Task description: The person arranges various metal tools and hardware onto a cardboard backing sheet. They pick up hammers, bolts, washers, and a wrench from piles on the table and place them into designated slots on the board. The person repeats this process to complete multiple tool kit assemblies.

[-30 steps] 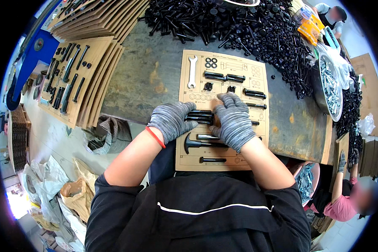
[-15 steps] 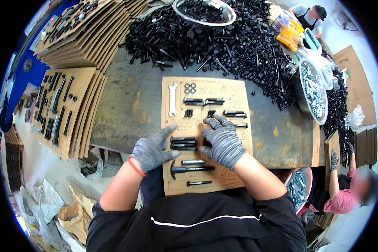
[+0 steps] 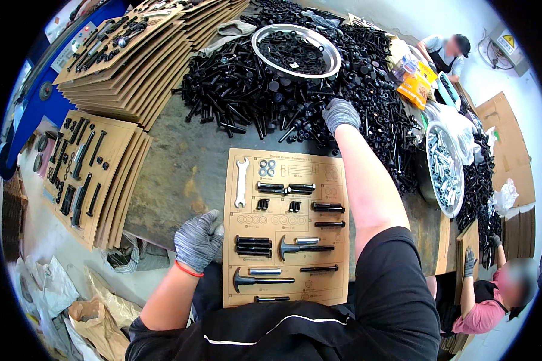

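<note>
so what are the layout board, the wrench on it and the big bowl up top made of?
Layout board: looks like brown corrugated cardboard, matte, printed outlines.
Wrench: bright silvery metal, probably plated steel.
Bowl: shiny metal, likely stainless; reflective rim.
Bolts heaped around it: black, dull, probably oxide-coated steel.

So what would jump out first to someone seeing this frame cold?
Probably the huge heap of black bolts across the far side of the table, with the gloved right hand reaching into it. Next, the cardboard sorting board in front of the person, holding bolts and a wrench; the left hand rests at its edge.
</note>
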Action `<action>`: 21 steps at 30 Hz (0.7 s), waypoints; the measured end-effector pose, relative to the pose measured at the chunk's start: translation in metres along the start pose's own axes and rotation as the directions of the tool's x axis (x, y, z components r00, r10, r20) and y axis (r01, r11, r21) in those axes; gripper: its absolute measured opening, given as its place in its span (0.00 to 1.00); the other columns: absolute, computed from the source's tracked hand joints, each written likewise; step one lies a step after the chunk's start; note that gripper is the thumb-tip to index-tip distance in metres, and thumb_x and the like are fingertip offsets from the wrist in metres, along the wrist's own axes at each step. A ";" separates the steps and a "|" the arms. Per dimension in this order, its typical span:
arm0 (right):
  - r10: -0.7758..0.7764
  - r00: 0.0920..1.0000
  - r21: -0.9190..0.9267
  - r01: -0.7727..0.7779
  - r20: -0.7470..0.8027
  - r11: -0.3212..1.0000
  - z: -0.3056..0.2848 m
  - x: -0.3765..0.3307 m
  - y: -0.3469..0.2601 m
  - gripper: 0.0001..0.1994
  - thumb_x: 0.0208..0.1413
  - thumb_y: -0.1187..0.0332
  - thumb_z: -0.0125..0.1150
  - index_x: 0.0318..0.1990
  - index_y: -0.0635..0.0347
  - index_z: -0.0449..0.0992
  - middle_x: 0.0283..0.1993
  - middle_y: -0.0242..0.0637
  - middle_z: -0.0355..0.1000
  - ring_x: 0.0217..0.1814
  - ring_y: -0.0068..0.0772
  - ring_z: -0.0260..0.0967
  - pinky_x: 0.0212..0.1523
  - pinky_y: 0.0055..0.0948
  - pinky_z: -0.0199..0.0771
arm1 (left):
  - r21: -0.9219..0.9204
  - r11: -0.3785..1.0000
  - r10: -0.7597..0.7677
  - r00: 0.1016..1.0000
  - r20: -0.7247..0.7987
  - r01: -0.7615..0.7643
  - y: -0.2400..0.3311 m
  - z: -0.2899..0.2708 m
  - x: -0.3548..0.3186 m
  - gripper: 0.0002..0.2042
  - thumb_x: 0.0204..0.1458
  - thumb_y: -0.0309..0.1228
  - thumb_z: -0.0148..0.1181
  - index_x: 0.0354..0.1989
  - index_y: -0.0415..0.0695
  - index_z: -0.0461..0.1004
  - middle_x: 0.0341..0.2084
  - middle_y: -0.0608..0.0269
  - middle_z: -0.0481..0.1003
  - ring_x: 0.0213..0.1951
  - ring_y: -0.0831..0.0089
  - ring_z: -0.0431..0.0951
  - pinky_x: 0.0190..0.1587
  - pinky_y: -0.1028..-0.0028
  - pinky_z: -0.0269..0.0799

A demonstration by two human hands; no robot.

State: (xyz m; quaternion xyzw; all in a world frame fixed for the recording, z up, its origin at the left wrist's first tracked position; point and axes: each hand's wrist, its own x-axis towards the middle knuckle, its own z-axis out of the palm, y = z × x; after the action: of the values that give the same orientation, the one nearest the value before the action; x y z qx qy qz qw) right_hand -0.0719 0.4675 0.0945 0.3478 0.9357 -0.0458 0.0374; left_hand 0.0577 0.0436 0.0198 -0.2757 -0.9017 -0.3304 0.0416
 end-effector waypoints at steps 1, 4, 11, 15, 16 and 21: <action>0.012 1.000 -0.021 -0.012 0.010 1.000 0.001 0.003 -0.004 0.16 0.50 0.58 0.64 0.46 0.51 0.80 0.52 0.43 0.75 0.53 0.45 0.74 0.53 0.41 0.75 | 0.005 1.000 -0.014 1.000 0.010 0.014 0.001 -0.001 0.001 0.15 0.47 0.34 0.63 0.43 0.42 0.77 0.33 0.52 0.79 0.34 0.54 0.79 0.39 0.62 0.75; -0.054 0.998 -0.001 0.054 0.015 0.999 -0.010 -0.009 -0.004 0.19 0.47 0.57 0.66 0.47 0.52 0.79 0.51 0.42 0.76 0.53 0.45 0.74 0.53 0.40 0.75 | 0.002 0.997 -0.071 0.997 0.031 0.071 0.001 -0.002 0.003 0.15 0.47 0.34 0.63 0.42 0.42 0.77 0.31 0.51 0.78 0.33 0.53 0.79 0.38 0.60 0.75; -0.282 0.891 0.389 0.415 -0.355 0.823 0.002 -0.086 0.040 0.09 0.46 0.67 0.64 0.35 0.59 0.77 0.32 0.45 0.77 0.34 0.38 0.76 0.38 0.34 0.77 | 0.042 0.995 -0.093 0.994 0.055 0.091 0.001 0.001 0.002 0.15 0.48 0.35 0.62 0.43 0.42 0.77 0.32 0.50 0.78 0.34 0.52 0.79 0.38 0.59 0.75; -0.426 0.903 0.734 0.260 0.045 0.627 0.044 -0.112 0.058 0.07 0.48 0.75 0.67 0.34 0.62 0.76 0.30 0.33 0.77 0.34 0.21 0.72 0.38 0.24 0.75 | 0.052 0.998 -0.034 0.999 0.002 0.034 0.000 0.003 0.005 0.15 0.48 0.36 0.62 0.43 0.43 0.77 0.32 0.51 0.78 0.35 0.53 0.79 0.40 0.60 0.76; -0.455 0.891 0.722 0.310 0.007 0.619 0.055 -0.114 0.058 0.07 0.49 0.75 0.67 0.35 0.62 0.77 0.31 0.33 0.77 0.34 0.21 0.72 0.39 0.24 0.75 | 0.071 0.997 -0.031 1.000 0.003 0.031 0.000 0.003 0.005 0.15 0.48 0.36 0.62 0.42 0.42 0.77 0.33 0.51 0.78 0.36 0.53 0.79 0.40 0.61 0.76; -0.567 0.824 0.395 0.527 -0.018 0.753 0.065 -0.121 0.043 0.09 0.48 0.70 0.69 0.39 0.56 0.82 0.37 0.38 0.78 0.40 0.34 0.75 0.46 0.29 0.75 | 0.074 0.997 -0.036 0.999 0.001 0.036 0.002 0.003 0.006 0.15 0.48 0.35 0.63 0.42 0.42 0.77 0.33 0.51 0.78 0.35 0.53 0.79 0.40 0.61 0.76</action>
State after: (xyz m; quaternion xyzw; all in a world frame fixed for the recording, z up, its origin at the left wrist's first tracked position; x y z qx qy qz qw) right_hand 0.0505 0.4142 0.0394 0.0564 0.9654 -0.2545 0.0017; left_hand 0.0543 0.0497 0.0198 -0.2579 -0.9182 -0.2972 0.0447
